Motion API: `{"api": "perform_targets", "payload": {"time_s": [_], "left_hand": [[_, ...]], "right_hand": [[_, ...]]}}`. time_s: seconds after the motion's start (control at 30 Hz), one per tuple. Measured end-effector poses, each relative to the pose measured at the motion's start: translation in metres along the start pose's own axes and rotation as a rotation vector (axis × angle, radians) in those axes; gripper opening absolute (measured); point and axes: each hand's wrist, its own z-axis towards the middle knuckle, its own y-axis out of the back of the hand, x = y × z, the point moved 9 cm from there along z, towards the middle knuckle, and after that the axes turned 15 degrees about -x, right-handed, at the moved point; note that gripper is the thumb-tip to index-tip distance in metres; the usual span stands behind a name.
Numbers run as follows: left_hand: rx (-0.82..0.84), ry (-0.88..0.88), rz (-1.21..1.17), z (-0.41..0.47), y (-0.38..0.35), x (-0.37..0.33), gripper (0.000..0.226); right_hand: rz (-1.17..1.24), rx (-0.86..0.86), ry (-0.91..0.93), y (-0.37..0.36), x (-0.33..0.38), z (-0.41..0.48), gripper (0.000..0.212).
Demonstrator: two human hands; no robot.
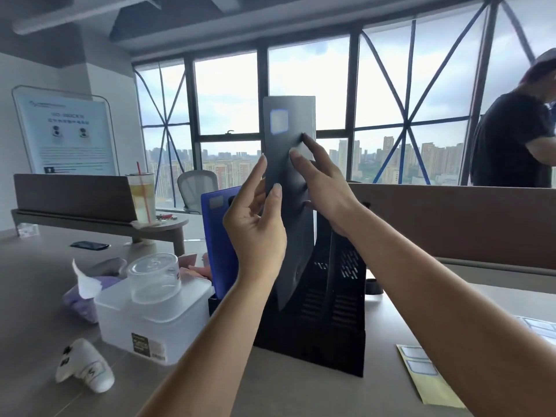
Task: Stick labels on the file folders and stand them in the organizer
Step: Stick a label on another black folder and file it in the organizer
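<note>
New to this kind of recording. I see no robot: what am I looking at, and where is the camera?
No machine here: a person works with bare hands, and the single camera sits on their head, looking forward and down. The left hand grips a dark folder by its edge; fingers of the right hand lie on its front. It carries a label and is held upright at the black organizer, where a blue folder stands. A label sheet lies on the table.

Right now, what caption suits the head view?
Left hand holds and right hand touches a labelled grey folder at the organizer; a blue folder stands inside.
</note>
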Motion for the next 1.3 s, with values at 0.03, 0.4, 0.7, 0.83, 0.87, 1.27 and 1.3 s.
{"api": "perform_targets", "payload": {"time_s": [0.03, 0.4, 0.7, 0.83, 0.87, 1.27, 1.3], "left_hand": [[0.008, 0.012, 0.006, -0.003, -0.002, 0.007, 0.049], [-0.019, 0.063, 0.09, -0.034, -0.002, 0.095, 0.054], [-0.026, 0.132, 0.252, -0.059, 0.035, 0.151, 0.054], [-0.003, 0.098, 0.306, -0.057, 0.054, 0.153, 0.053], [0.007, 0.087, 0.334, -0.054, 0.057, 0.152, 0.053], [0.278, 0.273, 0.53, -0.122, 0.051, 0.1, 0.012], [0.368, 0.32, 0.526, -0.143, 0.037, 0.099, 0.008]], "right_hand": [[-0.011, 0.0, -0.006, 0.002, -0.006, 0.003, 0.053], [-0.019, -0.006, -0.126, 0.014, -0.103, 0.026, 0.056], [-0.082, 0.04, -0.254, -0.002, -0.186, 0.014, 0.076], [-0.138, 0.073, -0.242, -0.014, -0.199, 0.007, 0.079], [-0.165, 0.083, -0.235, -0.017, -0.2, 0.005, 0.078], [-0.547, 0.096, -0.026, 0.078, -0.144, -0.046, 0.015], [-0.588, 0.08, -0.026, 0.102, -0.137, -0.054, 0.015]]}}
